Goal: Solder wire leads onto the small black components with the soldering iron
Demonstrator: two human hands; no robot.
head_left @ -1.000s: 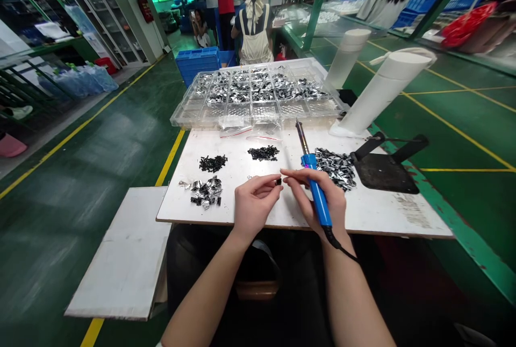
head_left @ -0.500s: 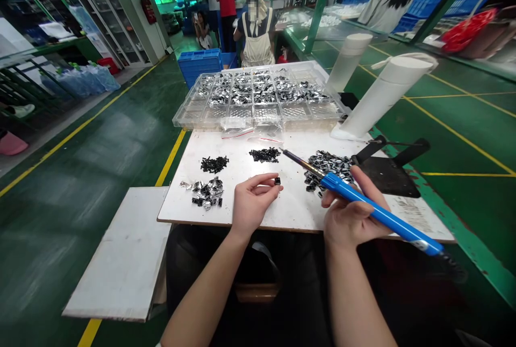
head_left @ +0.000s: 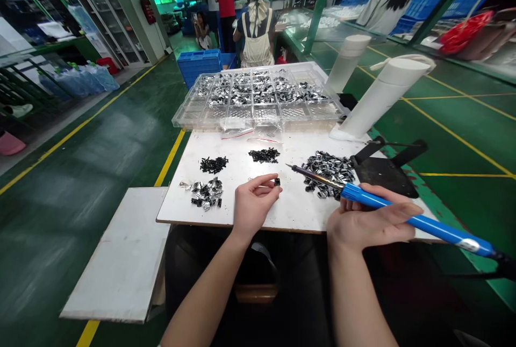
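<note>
Between the thumb and fingertips of my left hand (head_left: 257, 200) is a small black part (head_left: 277, 181), held a little above the white board (head_left: 290, 212). My right hand (head_left: 368, 220) grips a blue soldering iron (head_left: 439, 228), its metal tip pointing left, a short way from the black part and apart from it. Under the iron's shaft lies a pile of silver and black metal pieces (head_left: 328, 167). A small heap of tiny black parts (head_left: 264, 155) lies beyond my left hand, and another black heap (head_left: 213, 164) is farther left. Nearer, at the left, are shiny parts (head_left: 207, 193).
A clear compartment tray (head_left: 258, 113) full of metal pieces stands at the back, with plastic bags (head_left: 252, 129) before it. White tubes (head_left: 382, 99) lean at the right by a black stand (head_left: 387, 175). A lower white board (head_left: 116, 255) is at left. People (head_left: 257, 29) are beyond.
My right hand has turned and lowered the soldering iron, so it lies flatter and its tip sits slightly lower. The left hand stays put with the black part.
</note>
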